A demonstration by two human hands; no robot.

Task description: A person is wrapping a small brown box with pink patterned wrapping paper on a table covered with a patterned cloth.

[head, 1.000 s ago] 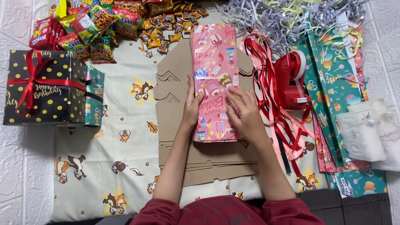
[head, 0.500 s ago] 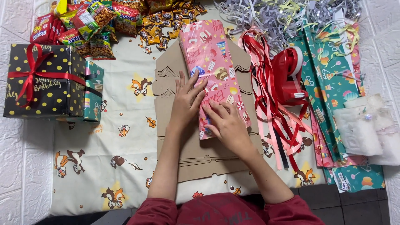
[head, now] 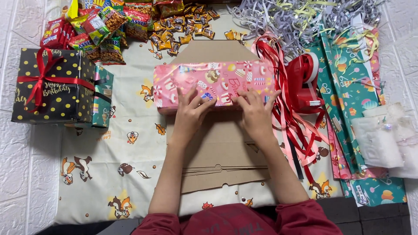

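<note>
— What are you working on over there?

— I see white brick-textured tiles (head: 26, 165) with a cream cloth (head: 109, 174) spread over them, printed with cartoon chipmunks. Flat brown cardboard sheets (head: 217, 152) lie stacked on the cloth, matte and stiff.

— And the parcel?

— The pink box (head: 209, 82) lies crosswise on the cardboard, long and rectangular, in glossy, slightly crinkled wrapping paper. My left hand (head: 189, 113) presses on its near edge with fingers spread apart; my right hand (head: 257, 113) does the same further right, fingers splayed flat on the paper, gripping nothing.

— What's around it?

— To the left, a black dotted gift box (head: 65, 91) with a red satin bow. Shiny snack packets (head: 109, 26) are heaped above it. To the right, curling red ribbons (head: 287, 117), a red tape dispenser (head: 305, 80), teal wrapping paper (head: 348, 95), and shredded grey paper strips (head: 283, 17) at the top.
</note>
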